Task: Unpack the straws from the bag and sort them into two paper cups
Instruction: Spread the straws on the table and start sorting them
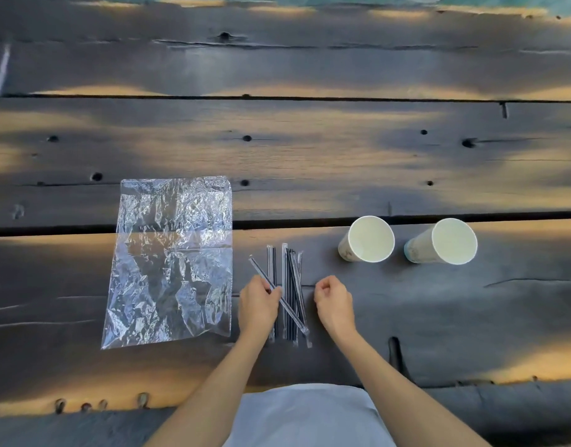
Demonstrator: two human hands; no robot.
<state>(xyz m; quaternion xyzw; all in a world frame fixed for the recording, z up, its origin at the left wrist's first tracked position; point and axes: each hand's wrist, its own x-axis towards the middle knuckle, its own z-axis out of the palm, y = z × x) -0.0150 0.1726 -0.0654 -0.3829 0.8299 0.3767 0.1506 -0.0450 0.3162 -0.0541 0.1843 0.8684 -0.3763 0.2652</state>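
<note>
Several thin black straws in clear plastic wrappers [289,295] are lying in a loose bundle on the dark, weathered wooden plank table [309,150], just right of the flat, crinkled, clear plastic bag [171,259], which looks emptied. Off to the right, two white paper cups are standing side by side: the nearer white paper cup [367,239] and the farther white paper cup [445,241], both appearing empty. The left hand [258,306] is pinching one wrapped straw [264,275] between thumb and fingertips, that straw slanting across the others. The right hand [334,300] is hovering just right of the bundle, its fingers curled loosely inward and gripping nothing that can be made out. Judging from this, the unpacking is done and the sorting is only beginning. To do it well, the pinched straw is best lifted clear before swinging it across, so its slanted end is not dragging neighbours along. Gripping nearer the middle should stop the slippery wrapper from pivoting. Each straw wants lowering end first into its cup, gently, since light paper cups are easily tipped by a long straw leaning on the rim
</note>
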